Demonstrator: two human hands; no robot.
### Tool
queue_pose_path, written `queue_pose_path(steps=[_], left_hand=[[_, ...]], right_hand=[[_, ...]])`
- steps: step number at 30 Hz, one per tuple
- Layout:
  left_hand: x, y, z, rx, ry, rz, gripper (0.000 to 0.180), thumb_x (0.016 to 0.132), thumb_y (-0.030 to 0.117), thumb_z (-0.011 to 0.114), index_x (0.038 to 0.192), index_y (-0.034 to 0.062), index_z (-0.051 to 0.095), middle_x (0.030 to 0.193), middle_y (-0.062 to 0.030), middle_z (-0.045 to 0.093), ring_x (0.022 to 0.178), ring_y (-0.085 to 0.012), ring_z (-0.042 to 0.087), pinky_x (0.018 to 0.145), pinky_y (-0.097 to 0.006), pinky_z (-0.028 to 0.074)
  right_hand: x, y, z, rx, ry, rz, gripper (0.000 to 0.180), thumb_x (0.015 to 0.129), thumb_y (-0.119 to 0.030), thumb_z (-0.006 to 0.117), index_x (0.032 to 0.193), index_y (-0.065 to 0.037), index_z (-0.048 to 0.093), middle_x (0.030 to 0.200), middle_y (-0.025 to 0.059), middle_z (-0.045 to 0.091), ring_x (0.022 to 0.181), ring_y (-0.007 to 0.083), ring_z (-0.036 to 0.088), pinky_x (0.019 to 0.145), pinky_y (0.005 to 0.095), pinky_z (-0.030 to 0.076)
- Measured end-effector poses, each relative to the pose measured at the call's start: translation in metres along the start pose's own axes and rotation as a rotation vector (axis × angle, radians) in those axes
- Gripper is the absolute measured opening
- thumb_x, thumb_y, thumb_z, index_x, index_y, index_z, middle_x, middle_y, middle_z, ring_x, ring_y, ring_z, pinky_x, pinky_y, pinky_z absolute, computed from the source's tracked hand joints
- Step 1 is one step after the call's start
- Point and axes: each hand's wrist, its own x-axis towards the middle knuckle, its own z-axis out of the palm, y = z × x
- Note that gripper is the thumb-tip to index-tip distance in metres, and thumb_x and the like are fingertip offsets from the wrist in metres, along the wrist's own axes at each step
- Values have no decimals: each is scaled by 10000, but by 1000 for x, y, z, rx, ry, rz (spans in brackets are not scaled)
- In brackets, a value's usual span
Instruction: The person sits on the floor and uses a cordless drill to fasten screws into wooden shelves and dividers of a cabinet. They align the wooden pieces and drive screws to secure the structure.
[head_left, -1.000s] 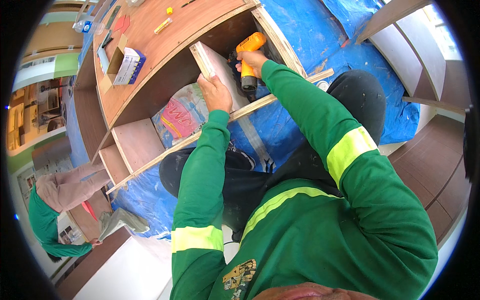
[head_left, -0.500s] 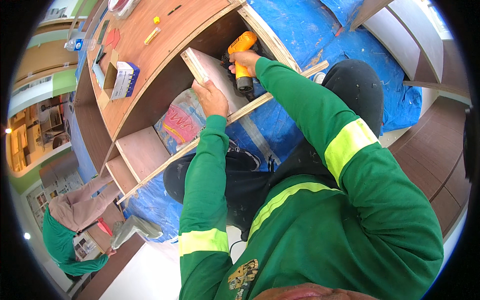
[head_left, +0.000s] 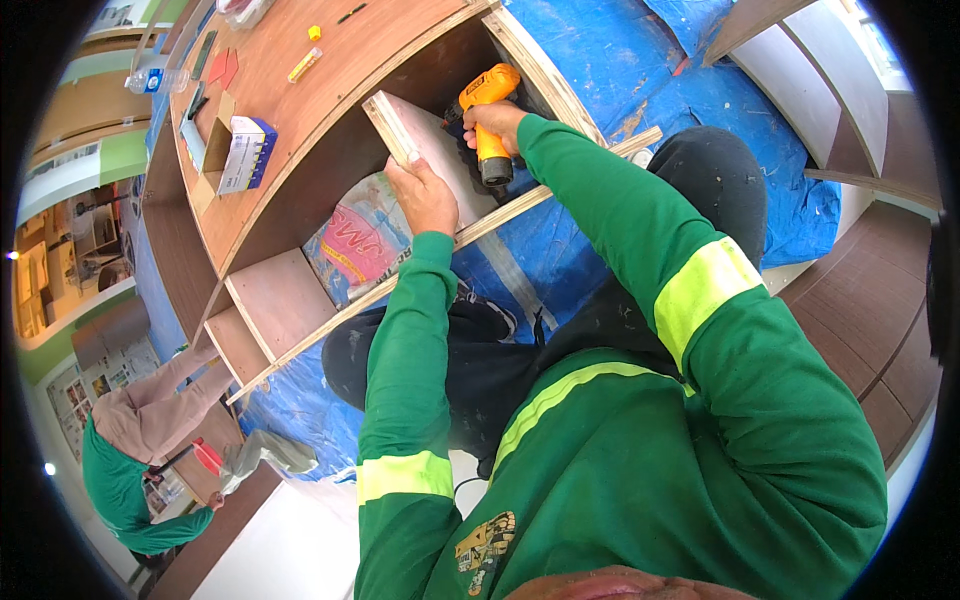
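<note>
My right hand (head_left: 497, 125) is wrapped round the handle of a yellow-orange cordless drill (head_left: 490, 90), inside the right-hand bay of a curved plywood cabinet frame (head_left: 540, 70). The drill's black front end points left, and its tip is hidden behind a divider panel (head_left: 440, 140). My left hand (head_left: 425, 195) grips the front edge of that upright divider, thumb on the pale plywood edge. A printed sack (head_left: 355, 235) lies in the bay left of the divider. Along the front of the cabinet runs a thin wooden strip (head_left: 500, 218).
On the cabinet top sit an open cardboard box (head_left: 240, 155), a yellow tube (head_left: 303, 66), a small yellow cube (head_left: 314, 33) and a plastic bottle (head_left: 155, 81). Blue sheeting (head_left: 590, 60) covers the floor. At lower left, a co-worker in green (head_left: 115, 480) bends over a brown panel.
The drill and my right hand have shifted very slightly right and down in the picture. My left hand keeps its grip on the divider. The view has turned a little.
</note>
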Motion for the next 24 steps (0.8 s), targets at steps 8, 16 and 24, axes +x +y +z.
queue_pose_path(steps=[8, 16, 24], left_hand=[[0, -4, 2, -23, 32, 19, 474, 1116, 250, 459, 1456, -77, 418, 1349, -356, 541, 1264, -505, 537, 1102, -529, 402], [-1, 0, -1, -12, -3, -2, 489, 1127, 277, 439, 1455, -84, 418, 1375, -367, 533, 1274, -507, 537, 1101, -529, 403], [-1, 3, -1, 8, 4, 17, 499, 1130, 287, 434, 1455, -91, 418, 1378, -367, 528, 1276, -499, 538, 1114, -515, 400]], right_hand=[[-3, -2, -1, -36, 6, -4, 174, 888, -20, 698, 1053, 4, 650, 816, 113, 688, 630, 230, 700, 590, 419, 628], [-6, -2, -3, -49, -21, 17, 168, 897, -44, 683, 1056, -6, 648, 795, 102, 685, 600, 220, 688, 551, 406, 608], [-13, -6, -2, -55, 20, 7, 200, 869, -26, 697, 1059, 2, 642, 802, 110, 690, 612, 224, 692, 557, 410, 609]])
